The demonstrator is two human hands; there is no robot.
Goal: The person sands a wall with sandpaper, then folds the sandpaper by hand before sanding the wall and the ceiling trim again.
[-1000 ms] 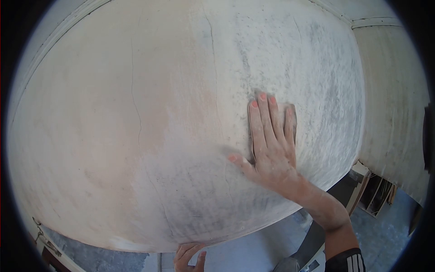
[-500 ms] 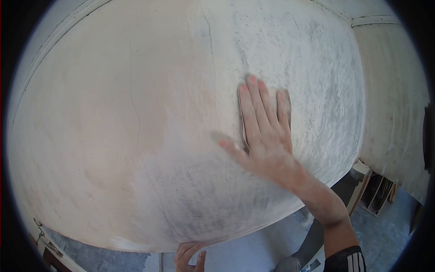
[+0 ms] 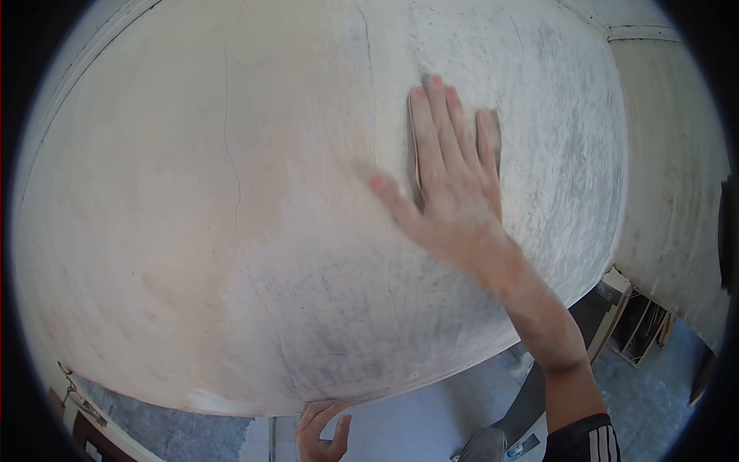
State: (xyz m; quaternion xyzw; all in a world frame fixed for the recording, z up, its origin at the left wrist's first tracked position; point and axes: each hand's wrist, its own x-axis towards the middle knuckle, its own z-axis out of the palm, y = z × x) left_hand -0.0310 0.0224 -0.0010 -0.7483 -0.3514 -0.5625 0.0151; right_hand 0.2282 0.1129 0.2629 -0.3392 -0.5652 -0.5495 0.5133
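Observation:
A large pale surface point(image 3: 185, 192), bulging in the camera's wide view, has fine cracks and grey, scuffed patches. My right hand point(image 3: 458, 185) lies flat on its upper right part, fingers pointing up and thumb spread to the left. Under the palm is a thin piece of what looks like sandpaper point(image 3: 496, 142); its edges show beside the index and little fingers, and its rough face is hidden. At the surface's bottom edge, my left hand point(image 3: 319, 433) rests its bent fingertips, thumb apart, with nothing visible in it.
At the lower right, a wooden box-like frame point(image 3: 637, 327) with thin strips stands on the bluish floor point(image 3: 654, 393). A side wall point(image 3: 662, 154) meets the surface on the right. Metal hardware point(image 3: 81, 400) shows at the lower left.
My right hand has slid upward along the surface with the sandpaper beneath it. The left hand stays at the bottom edge; the view has shifted slightly.

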